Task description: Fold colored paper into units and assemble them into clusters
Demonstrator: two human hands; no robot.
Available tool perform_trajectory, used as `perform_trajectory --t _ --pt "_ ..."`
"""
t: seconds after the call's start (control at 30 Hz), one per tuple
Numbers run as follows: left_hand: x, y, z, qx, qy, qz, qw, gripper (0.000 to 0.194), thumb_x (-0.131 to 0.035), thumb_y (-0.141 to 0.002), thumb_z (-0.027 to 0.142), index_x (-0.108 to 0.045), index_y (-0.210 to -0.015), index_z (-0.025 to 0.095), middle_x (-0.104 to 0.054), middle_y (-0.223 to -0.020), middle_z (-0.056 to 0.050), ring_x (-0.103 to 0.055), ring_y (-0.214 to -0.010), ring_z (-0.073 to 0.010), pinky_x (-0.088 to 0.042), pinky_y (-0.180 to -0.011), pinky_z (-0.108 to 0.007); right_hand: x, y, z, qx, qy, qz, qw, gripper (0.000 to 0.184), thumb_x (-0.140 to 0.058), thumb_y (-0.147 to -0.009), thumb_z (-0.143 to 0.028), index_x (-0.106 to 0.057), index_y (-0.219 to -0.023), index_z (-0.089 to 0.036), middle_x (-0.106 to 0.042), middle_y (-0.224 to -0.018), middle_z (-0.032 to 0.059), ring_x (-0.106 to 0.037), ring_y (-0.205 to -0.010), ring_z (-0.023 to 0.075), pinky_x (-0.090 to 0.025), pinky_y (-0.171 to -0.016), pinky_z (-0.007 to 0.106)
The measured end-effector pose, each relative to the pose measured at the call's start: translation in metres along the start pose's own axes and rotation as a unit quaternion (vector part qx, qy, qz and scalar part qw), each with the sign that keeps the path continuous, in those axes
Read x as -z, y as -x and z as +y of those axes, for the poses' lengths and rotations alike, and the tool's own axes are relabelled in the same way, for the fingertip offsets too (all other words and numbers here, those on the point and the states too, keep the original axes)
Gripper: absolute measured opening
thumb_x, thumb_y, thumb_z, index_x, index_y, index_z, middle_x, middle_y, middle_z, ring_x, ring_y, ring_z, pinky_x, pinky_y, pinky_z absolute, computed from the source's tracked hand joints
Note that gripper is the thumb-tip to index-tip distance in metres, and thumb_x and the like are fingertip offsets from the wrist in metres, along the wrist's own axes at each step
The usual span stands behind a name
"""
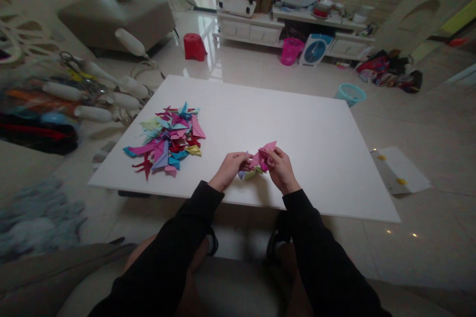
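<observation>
Between my two hands, above the front of the white table (pixel 297 124), is a pink folded-paper piece (pixel 263 154), perhaps an origami crane. My right hand (pixel 279 167) pinches it from the right. My left hand (pixel 233 167) has its fingers closed at the left edge of the paper; the fingertips are small and partly hidden. Just below the hands lie a few more folded pieces, among them a yellow-green one (pixel 253 174), partly covered by my fingers. A pile of colourful folded-paper pieces (pixel 169 141) in pink, blue, red and green spreads over the left part of the table.
White lamp arms (pixel 124 101) crowd the table's left edge. A red stool (pixel 194 46) and a pink basket (pixel 291 51) stand beyond the far edge. A turquoise basket (pixel 350 94) is at the far right corner, and a white sheet (pixel 401 171) lies right of the table.
</observation>
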State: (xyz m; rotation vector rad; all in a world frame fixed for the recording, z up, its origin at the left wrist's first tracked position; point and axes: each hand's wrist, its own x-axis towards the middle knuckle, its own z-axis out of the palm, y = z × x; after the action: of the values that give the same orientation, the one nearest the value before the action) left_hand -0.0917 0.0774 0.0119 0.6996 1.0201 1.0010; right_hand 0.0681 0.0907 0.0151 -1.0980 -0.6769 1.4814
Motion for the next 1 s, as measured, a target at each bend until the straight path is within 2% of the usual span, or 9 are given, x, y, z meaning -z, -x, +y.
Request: perform_trajectory --t 0.17,0.23,0.37,0.53,0.7,0.8,0.9,1.0 --pt "0.0019 -0.0008 -0.0012 -0.008 -0.032 0.011 0.999 0.018 -0.071 -0.073 0.021 -0.074 -0.088 0.01 -0.072 -0.073 -0.007 -0.065 -0.064 -0.0125 -0.052 -0.066 -0.025 -0.0005 0.0028 -0.0033 -0.036 0.006 -0.015 0.999 0.024 -0.082 -0.06 -0.032 -0.066 -0.072 -0.02 -0.055 -0.061 -0.0038 -0.046 -0.055 0.0096 -0.038 -0.049 0.024" --pt "0.0014 0.0013 0.0001 -0.034 -0.06 0.01 0.998 0.024 -0.074 -0.072 0.018 -0.073 -0.095 0.011 -0.073 -0.081 -0.007 -0.066 -0.069 -0.013 -0.053 -0.069 -0.026 0.0008 0.0047 -0.0046 -0.04 0.006 -0.029 0.999 0.021 -0.079 -0.063 -0.032 -0.062 -0.068 -0.021 -0.05 -0.059 -0.0049 -0.042 -0.053 0.0097 -0.036 -0.047 0.024" --pt "-0.0022 0.0065 0.0041 -0.079 -0.107 -0.02 0.991 0.039 -0.079 -0.069 0.018 -0.071 -0.107 0.013 -0.074 -0.095 -0.008 -0.068 -0.078 -0.015 -0.052 -0.071 -0.026 0.0026 0.0061 -0.0042 -0.048 0.002 -0.047 0.998 0.028 -0.078 -0.064 -0.031 -0.051 -0.061 -0.022 -0.046 -0.058 -0.0054 -0.039 -0.052 0.0087 -0.033 -0.047 0.024" --pt "-0.0056 0.0067 0.0052 -0.109 -0.119 -0.043 0.986 0.032 -0.082 -0.068 0.023 -0.072 -0.097 0.012 -0.074 -0.093 -0.007 -0.066 -0.078 -0.0147 -0.052 -0.072 -0.026 0.0018 0.0055 -0.0013 -0.05 0.007 -0.074 0.996 0.03 -0.078 -0.061 -0.03 -0.049 -0.055 -0.021 -0.045 -0.055 -0.0051 -0.036 -0.052 0.0084 -0.031 -0.047 0.023" --pt "-0.0049 0.0061 0.0044 -0.101 -0.124 -0.039 0.986 0.027 -0.082 -0.071 0.03 -0.073 -0.089 0.012 -0.073 -0.086 -0.006 -0.064 -0.071 -0.0134 -0.051 -0.07 -0.027 0.0023 0.006 0.0 -0.048 0.028 -0.094 0.994 0.029 -0.078 -0.063 -0.033 -0.052 -0.058 -0.02 -0.049 -0.06 -0.0044 -0.041 -0.054 0.0078 -0.033 -0.049 0.022" --pt "-0.0042 0.0059 0.0034 -0.098 -0.109 -0.026 0.989 0.027 -0.082 -0.072 0.034 -0.074 -0.087 0.012 -0.073 -0.08 -0.005 -0.064 -0.071 -0.014 -0.051 -0.071 -0.027 0.0027 0.0034 0.0025 -0.05 0.025 -0.071 0.996 0.033 -0.079 -0.067 -0.04 -0.052 -0.063 -0.021 -0.05 -0.061 -0.0047 -0.044 -0.054 0.0079 -0.032 -0.048 0.022" --pt "-0.003 0.0042 0.0021 -0.103 -0.077 0.013 0.992 0.03 -0.085 -0.069 0.036 -0.075 -0.085 0.013 -0.073 -0.078 -0.005 -0.065 -0.07 -0.0142 -0.052 -0.07 -0.027 0.0036 -0.0003 0.0042 -0.038 0.036 -0.02 0.998 0.029 -0.077 -0.07 -0.043 -0.058 -0.073 -0.022 -0.059 -0.069 -0.0027 -0.048 -0.056 0.0094 -0.032 -0.048 0.023" --pt "-0.0011 0.0019 0.0018 -0.116 -0.062 0.058 0.99 0.032 -0.086 -0.067 0.039 -0.076 -0.083 0.012 -0.073 -0.074 -0.005 -0.064 -0.067 -0.0136 -0.052 -0.069 -0.027 0.0051 0.0005 0.0021 0.066 0.098 0.026 0.993 0.021 -0.077 -0.071 -0.036 -0.063 -0.079 -0.023 -0.061 -0.073 -0.0023 -0.05 -0.061 0.0111 -0.037 -0.054 0.024"
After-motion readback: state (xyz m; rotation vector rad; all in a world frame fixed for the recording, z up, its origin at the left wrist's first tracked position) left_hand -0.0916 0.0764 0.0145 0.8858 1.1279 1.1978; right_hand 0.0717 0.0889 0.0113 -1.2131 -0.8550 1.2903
